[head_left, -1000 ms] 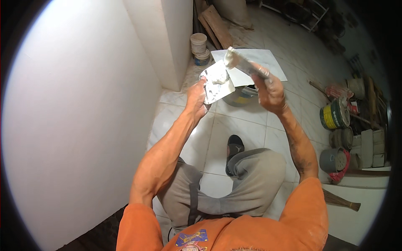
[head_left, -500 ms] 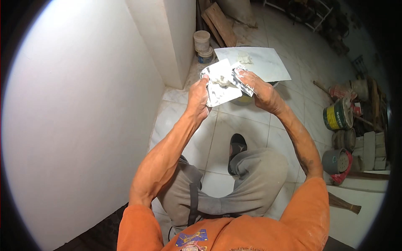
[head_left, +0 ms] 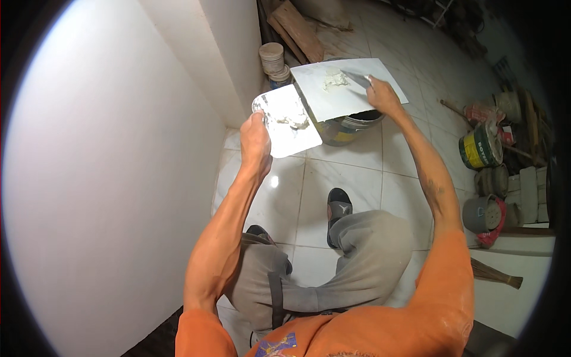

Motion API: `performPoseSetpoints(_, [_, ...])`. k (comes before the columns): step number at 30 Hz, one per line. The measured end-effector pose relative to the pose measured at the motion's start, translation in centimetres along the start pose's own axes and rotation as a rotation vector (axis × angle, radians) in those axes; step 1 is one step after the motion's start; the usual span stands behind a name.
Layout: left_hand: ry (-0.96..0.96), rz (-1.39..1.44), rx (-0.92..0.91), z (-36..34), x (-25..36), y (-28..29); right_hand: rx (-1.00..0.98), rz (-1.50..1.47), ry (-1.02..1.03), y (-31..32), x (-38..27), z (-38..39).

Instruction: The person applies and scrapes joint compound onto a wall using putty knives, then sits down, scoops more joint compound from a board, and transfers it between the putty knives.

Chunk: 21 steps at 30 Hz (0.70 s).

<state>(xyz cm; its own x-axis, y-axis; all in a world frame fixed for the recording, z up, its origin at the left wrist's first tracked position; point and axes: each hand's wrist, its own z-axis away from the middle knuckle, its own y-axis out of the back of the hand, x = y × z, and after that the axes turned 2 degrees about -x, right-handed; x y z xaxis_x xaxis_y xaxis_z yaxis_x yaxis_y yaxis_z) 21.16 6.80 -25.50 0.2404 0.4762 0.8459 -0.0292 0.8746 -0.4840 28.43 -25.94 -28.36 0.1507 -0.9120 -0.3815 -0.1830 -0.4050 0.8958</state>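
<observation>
My left hand (head_left: 256,141) is closed on the edge of a white, round-cornered plate (head_left: 297,141), and a lump of pale putty (head_left: 291,119) sits on its face. Farther right, my right hand (head_left: 383,96) grips a putty knife (head_left: 358,79), its blade reaching to a heap of putty (head_left: 335,80) on a large white board (head_left: 318,106). The board lies across the top of a dark bucket (head_left: 345,132). The knife's handle is mostly hidden by my fingers.
A smooth white wall (head_left: 107,166) runs along my left. Two small stacked tubs (head_left: 272,58) and leaning wood planks (head_left: 297,30) stand beyond it. At the right are a green-and-yellow bucket (head_left: 480,147), a grey bucket (head_left: 479,214) and a bundle of thin sticks (head_left: 496,273).
My right hand has left the hand-held plate and moved right with the putty knife, over to the putty on the board. The plate has shifted left and slightly nearer in my left hand.
</observation>
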Motion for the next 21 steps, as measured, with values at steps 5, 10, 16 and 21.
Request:
performPoseSetpoints(5, [0.004, -0.256, 0.037, -1.5, -1.8, 1.6, 0.060, 0.240, -0.039, -2.1, 6.2, -8.6])
performPoseSetpoints(10, [0.045, -0.288, 0.069, -0.6, -1.0, 0.8, -0.102, 0.357, -0.201, -3.4, 5.4, -12.9])
performPoseSetpoints(16, [0.031, -0.270, 0.005, -1.5, -1.0, 0.9, -0.166, 0.348, -0.068, -5.6, 3.4, -14.6])
performPoseSetpoints(21, [0.048, -0.242, -0.008, -2.8, -1.4, 1.0, -0.246, 0.338, 0.128, -7.0, 2.8, -14.4])
